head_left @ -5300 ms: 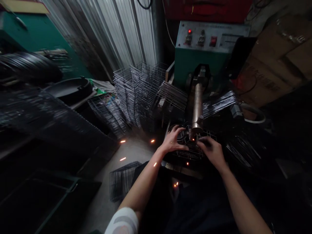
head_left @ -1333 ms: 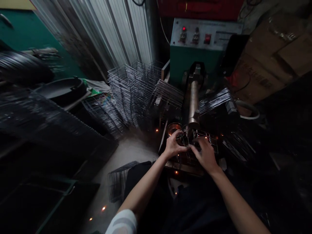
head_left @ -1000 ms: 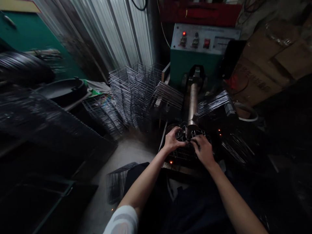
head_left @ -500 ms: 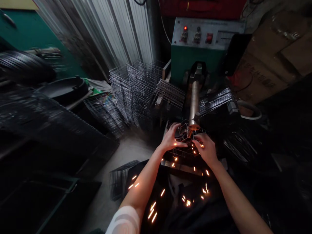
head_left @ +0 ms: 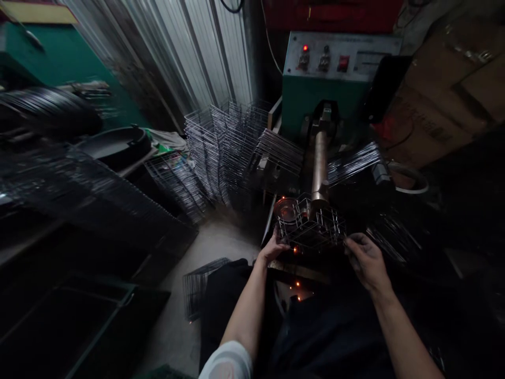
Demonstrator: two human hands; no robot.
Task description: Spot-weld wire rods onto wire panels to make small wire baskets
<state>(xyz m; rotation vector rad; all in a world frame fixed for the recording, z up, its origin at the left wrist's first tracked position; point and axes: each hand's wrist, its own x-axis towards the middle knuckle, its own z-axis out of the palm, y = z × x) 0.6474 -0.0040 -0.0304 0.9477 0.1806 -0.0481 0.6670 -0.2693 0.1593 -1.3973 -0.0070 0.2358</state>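
Observation:
A small wire rack [head_left: 311,235] sits tilted under the copper-coloured arm [head_left: 320,163] of a spot welding machine [head_left: 292,100]. My left hand [head_left: 272,248] grips the rack's near left corner, thumb toward the middle. At the right end, my right hand [head_left: 366,260] has its fingers pinched together at the rack's edge wire. A round metal dish-like part [head_left: 287,209] shows behind the rack's left side. A few orange sparks glow below the rack. The arm hides part of the rack's far side.
Tall stacks of wire racks [head_left: 224,147] stand left of the machine. Loose bent wires [head_left: 353,162] lie right of the arm. Cardboard boxes [head_left: 430,121] are at the right, a black round pan [head_left: 114,143] at the left. Another wire stack [head_left: 197,287] rests on the floor.
My hands have moved apart and nearer to me, from beside the arm's tip to the rack's outer edges. The bright spray of sparks has faded to a few.

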